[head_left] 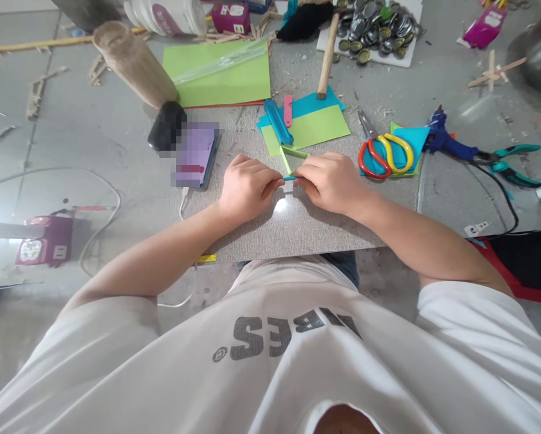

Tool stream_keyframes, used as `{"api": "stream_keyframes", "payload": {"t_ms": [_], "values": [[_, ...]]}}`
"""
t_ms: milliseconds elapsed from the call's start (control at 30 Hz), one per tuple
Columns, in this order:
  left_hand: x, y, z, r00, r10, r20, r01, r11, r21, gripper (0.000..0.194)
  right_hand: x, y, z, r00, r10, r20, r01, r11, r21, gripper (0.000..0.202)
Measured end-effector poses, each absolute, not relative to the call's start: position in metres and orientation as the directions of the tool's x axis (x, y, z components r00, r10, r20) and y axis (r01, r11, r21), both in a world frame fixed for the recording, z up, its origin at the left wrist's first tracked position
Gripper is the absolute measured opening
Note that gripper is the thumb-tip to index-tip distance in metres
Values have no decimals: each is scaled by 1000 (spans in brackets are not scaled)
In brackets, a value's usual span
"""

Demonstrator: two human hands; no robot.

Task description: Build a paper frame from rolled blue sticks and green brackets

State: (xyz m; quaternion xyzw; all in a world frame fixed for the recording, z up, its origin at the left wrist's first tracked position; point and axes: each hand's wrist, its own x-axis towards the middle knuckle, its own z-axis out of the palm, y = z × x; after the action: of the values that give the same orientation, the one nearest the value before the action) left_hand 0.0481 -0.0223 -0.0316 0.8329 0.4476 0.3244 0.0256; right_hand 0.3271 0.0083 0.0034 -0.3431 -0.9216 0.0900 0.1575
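Observation:
My left hand (pixel 249 188) and my right hand (pixel 331 182) meet close above the front of the board. Both are closed, pinching the two ends of a narrow blue paper strip (pixel 289 178). Just behind it, a folded green paper strip (pixel 287 161) stands by my right fingertips; I cannot tell whether they touch it. A blue utility knife (pixel 278 122) and a small pink piece (pixel 288 111) rest on green and blue paper sheets (pixel 322 128) beyond my hands. To the right, scissors (pixel 388 155) with red and yellow handles lie on more cut paper.
Left of my hands are a phone (pixel 197 155) with a white cable and a tilted black-capped bottle (pixel 135 66). Green sheets (pixel 220 72), a wooden stick (pixel 328 57) and bottle caps (pixel 374 27) lie behind. At right are a blue glue gun (pixel 449 141) and teal-handled pliers (pixel 517 163).

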Motion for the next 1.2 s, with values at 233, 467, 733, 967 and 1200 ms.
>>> {"api": "stream_keyframes", "payload": {"t_ms": [233,467,733,967,1200], "values": [[47,-22,-32,421,723,547,705,-641,305,48,324,3,6,-724,645,246,601,764,-236,48],[52,-23,-34,401,755,518,722,-609,329,62,318,0,1,-750,616,243,569,787,-240,56],[55,-25,-29,392,746,539,712,-617,335,47,320,0,3,-749,602,278,570,799,-194,60],[58,-30,-30,424,731,535,689,-643,333,39,319,0,2,-786,557,267,527,830,-179,60],[49,-22,-30,391,758,523,694,-616,373,48,322,0,6,-757,576,308,550,817,-174,66]]}}
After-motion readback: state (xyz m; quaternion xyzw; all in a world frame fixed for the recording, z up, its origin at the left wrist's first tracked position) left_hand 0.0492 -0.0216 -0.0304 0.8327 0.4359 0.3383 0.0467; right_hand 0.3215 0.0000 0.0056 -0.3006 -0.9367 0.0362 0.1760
